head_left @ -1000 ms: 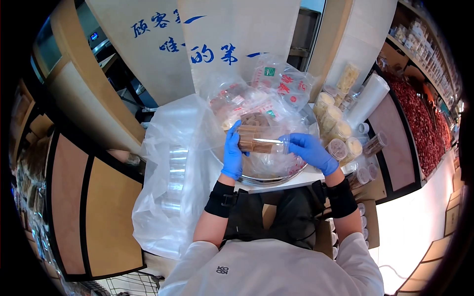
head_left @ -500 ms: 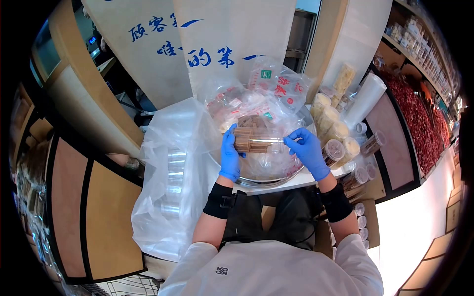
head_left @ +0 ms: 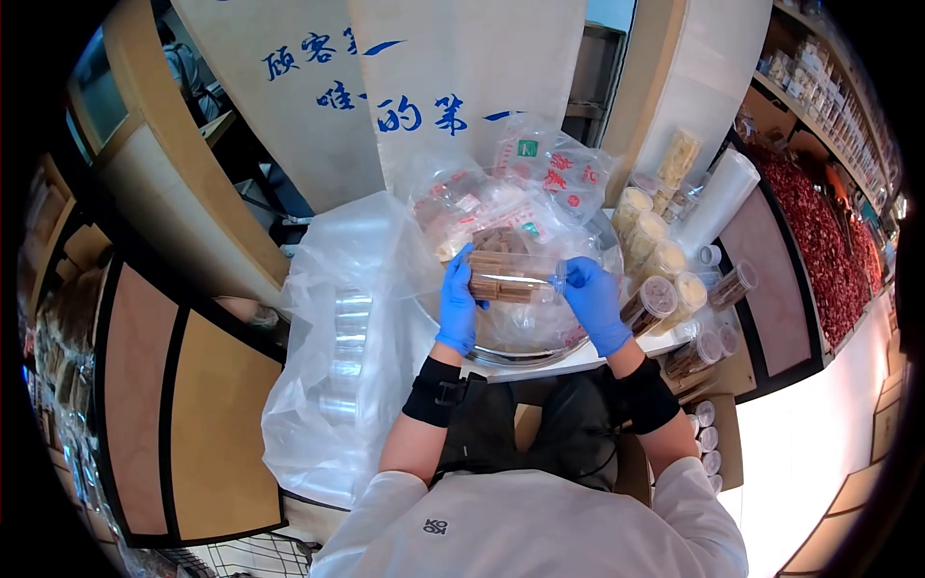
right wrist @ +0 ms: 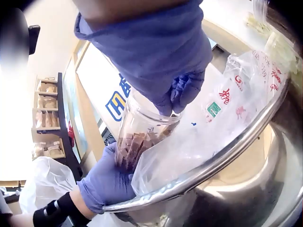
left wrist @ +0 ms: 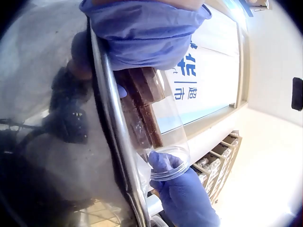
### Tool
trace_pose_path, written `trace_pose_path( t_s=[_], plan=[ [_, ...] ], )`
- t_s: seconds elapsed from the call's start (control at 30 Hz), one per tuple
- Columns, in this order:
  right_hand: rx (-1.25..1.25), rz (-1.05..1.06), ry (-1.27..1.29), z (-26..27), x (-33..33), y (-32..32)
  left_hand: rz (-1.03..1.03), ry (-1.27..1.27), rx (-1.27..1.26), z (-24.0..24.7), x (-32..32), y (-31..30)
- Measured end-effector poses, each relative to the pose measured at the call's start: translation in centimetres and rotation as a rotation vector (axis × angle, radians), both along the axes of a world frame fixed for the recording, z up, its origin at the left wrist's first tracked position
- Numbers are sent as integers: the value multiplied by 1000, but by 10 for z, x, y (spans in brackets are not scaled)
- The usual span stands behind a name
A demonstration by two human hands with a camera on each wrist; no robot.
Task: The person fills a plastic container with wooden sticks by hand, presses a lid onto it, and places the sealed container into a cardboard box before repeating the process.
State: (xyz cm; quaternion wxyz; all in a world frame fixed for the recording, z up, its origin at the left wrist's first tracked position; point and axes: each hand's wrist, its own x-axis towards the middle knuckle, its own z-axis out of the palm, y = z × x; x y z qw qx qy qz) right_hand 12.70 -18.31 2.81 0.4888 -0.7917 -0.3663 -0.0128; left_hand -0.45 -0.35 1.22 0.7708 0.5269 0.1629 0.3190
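My gloved left hand grips the closed end of a clear plastic jar, which lies roughly level over a wide metal bowl. Flat brown sticks are bunched lengthwise inside the jar, towards its base. At the uncapped mouth is my gloved right hand. In the right wrist view its bunched fingers dip into the threaded rim, and the left wrist view shows a blue fingertip inside that ring. I cannot tell whether the right fingers hold a stick. More brown pieces lie in the bowl behind the jar.
Crumpled printed plastic bags spill over the bowl's back. Several filled jars and a roll of clear film stand on the right. Left of the bowl, a large clear bag holds a row of empty jars.
My right hand drew back slightly from the jar's mouth, then came in again, and its fingers are now at the opening. The left hand keeps its grip on the jar.
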Motion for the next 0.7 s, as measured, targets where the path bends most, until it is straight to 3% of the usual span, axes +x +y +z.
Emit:
trace_pose_path(
  t_s=[0.03,0.1,0.13,0.2,0.43,0.5,0.63,0.7],
  plan=[
    [1,3,-1,0,1,-1,2,-9,0,0,0,1],
    [148,86,407,5,-1,-4,18,-22,-20,0,0,1],
    [148,90,407,12,-5,-5,28,-34,-41,0,0,1],
    [165,60,640,30,-14,-8,39,-33,-36,2,-2,0],
    [110,166,536,39,-16,-8,27,-73,47,0,-5,-1],
    [-49,318,811,48,-18,-10,11,-82,44,0,-6,-1],
    [-84,335,863,60,-21,-11,2,-86,61,-1,-6,0],
    [68,377,803,43,-3,-20,38,-96,38,2,-6,-2]
  ],
)
